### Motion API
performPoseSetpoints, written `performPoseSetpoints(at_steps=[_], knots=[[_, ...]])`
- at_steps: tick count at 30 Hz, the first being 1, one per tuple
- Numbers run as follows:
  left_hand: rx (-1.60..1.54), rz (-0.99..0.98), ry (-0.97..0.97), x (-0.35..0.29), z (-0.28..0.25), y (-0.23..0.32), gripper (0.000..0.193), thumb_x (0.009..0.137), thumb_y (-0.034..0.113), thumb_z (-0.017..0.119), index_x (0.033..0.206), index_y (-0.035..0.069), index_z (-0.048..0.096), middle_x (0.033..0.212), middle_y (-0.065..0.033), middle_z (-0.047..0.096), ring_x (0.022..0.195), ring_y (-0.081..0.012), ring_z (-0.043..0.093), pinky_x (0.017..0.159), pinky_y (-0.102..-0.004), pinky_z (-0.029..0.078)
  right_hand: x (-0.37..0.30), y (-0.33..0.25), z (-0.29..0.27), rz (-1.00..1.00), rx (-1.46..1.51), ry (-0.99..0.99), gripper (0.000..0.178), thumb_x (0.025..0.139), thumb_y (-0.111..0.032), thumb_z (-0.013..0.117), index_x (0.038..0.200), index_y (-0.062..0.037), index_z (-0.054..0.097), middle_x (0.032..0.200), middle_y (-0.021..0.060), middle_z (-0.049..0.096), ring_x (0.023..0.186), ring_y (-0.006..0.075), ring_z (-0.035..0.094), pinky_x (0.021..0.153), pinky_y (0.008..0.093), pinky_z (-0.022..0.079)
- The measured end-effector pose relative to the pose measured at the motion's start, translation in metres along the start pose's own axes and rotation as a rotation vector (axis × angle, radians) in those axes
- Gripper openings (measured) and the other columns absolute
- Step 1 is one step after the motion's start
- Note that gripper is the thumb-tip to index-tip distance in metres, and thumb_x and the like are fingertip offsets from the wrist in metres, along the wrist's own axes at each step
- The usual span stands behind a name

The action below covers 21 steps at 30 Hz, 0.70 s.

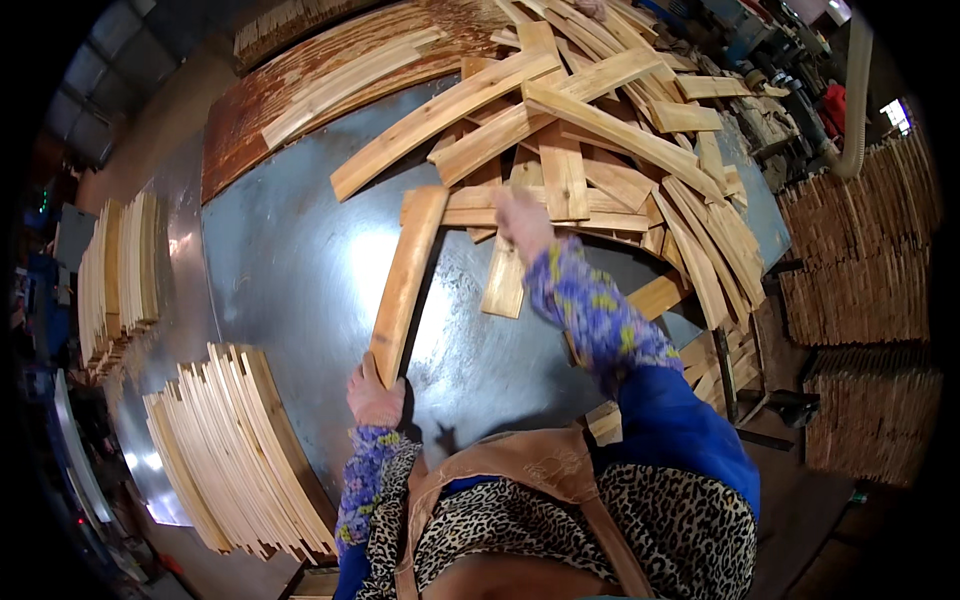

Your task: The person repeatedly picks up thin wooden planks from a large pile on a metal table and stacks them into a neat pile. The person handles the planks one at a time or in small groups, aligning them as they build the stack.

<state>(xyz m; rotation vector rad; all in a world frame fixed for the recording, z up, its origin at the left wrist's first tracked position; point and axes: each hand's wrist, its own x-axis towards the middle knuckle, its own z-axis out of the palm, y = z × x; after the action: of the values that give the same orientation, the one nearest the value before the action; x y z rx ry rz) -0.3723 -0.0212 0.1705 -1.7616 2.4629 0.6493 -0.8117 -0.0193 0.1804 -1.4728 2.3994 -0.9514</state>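
Observation:
My left hand [376,398] is closed round the near end of a long wooden board [408,285], which slants up and away over the metal tabletop. The board's far end reaches the front of a loose heap of wooden boards [490,140]. At the front of this heap my right hand [525,228] has its fingers curled over a short board [503,285] that points toward me. That hand is slightly blurred, and its fingertips are partly hidden. The heaped boards cross one another at many angles.
The metal tabletop [290,270] spreads before me. Stacked narrow boards [240,450] stand at the left edge, another stack [120,275] farther off. Two pale strips [350,85] lie on a worn reddish panel [240,150]. Tall wood stacks [860,250] rise at right. Another person's hand [592,8] shows at the top.

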Motion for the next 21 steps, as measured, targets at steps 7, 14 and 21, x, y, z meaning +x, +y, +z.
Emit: performPoseSetpoints(at_steps=[7, 14, 21], knots=[[-0.418, -0.229, 0.147, -0.023, -0.012, 0.035, 0.088, 0.083, 0.034, 0.086, 0.159, 0.009, 0.049, 0.138, -0.0262, 0.062, 0.129, -0.0469, 0.06, 0.111, -0.0539, 0.049, 0.158, 0.045, 0.022, 0.17, -0.247, -0.063, 0.028, 0.098, -0.029, 0.071, 0.111, -0.0044, 0.071, 0.099, 0.0207, 0.076, 0.085, 0.0313, 0.075, 0.075, 0.0453, 0.058], [-0.108, 0.041, 0.067, -0.013, -0.028, 0.062, 0.105, 0.073, 0.048, 0.091, 0.153, -0.004, 0.049, 0.14, -0.026, 0.059, 0.127, -0.0464, 0.06, 0.111, -0.0531, 0.049, -0.095, -0.088, 0.066, -0.422, 0.169, -0.614, 0.038, 0.099, -0.034, 0.064, 0.126, -0.0074, 0.071, 0.121, 0.0213, 0.072, 0.116, 0.0371, 0.069, 0.098, 0.0468, 0.057], [-0.039, -0.006, 0.025, -0.017, -0.001, 0.074, 0.087, 0.073, 0.049, 0.087, 0.13, -0.006, 0.05, 0.127, -0.0302, 0.06, 0.119, -0.0505, 0.06, 0.103, -0.0563, 0.051, -0.027, -0.062, -0.097, 0.245, -0.397, -0.056, 0.076, 0.088, -0.055, 0.075, 0.144, -0.0062, 0.059, 0.137, 0.02, 0.064, 0.128, 0.0385, 0.06, 0.103, 0.0521, 0.05]])
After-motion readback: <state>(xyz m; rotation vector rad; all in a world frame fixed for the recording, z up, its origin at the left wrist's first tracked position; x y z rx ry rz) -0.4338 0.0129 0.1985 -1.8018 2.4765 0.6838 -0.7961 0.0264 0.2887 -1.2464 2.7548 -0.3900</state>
